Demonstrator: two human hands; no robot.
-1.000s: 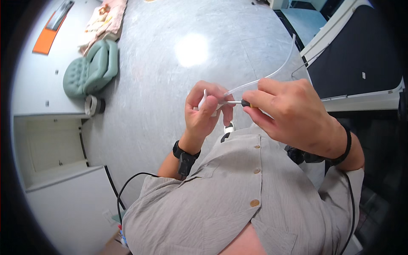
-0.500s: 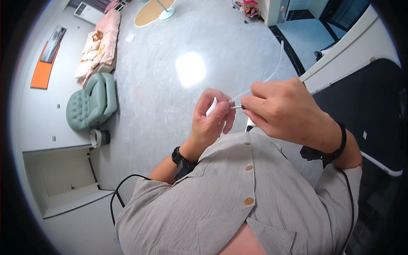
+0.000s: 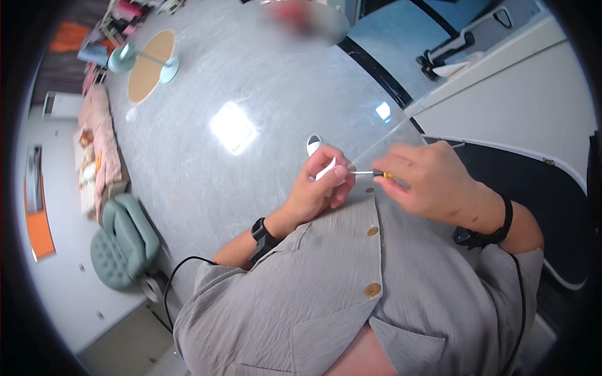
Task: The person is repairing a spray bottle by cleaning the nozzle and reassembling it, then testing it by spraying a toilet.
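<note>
In front of my shirt, my left hand [image 3: 318,182] pinches a small white plastic piece [image 3: 326,170] between thumb and curled fingers. My right hand [image 3: 433,182] grips a small screwdriver [image 3: 362,173] by its black and yellow handle. The thin metal shaft points left to the white piece. Fingers hide its tip, so whether it sits in a screw cannot be made out. From near the left fingers a thin white cable [image 3: 382,139] runs up and to the right, past the right hand.
At right is a black-topped table [image 3: 520,188] beside a white panel [image 3: 501,113]. A white shoe [image 3: 313,143] shows on the grey floor beyond my left hand. Farther left are a green armchair [image 3: 122,247], a pink-covered bed [image 3: 103,138] and a mint-green stand [image 3: 168,70].
The view has turned, so the room has shifted across it. Both hands keep their holds; more of the screwdriver's yellow handle shows, and the right hand is slightly farther from the left.
</note>
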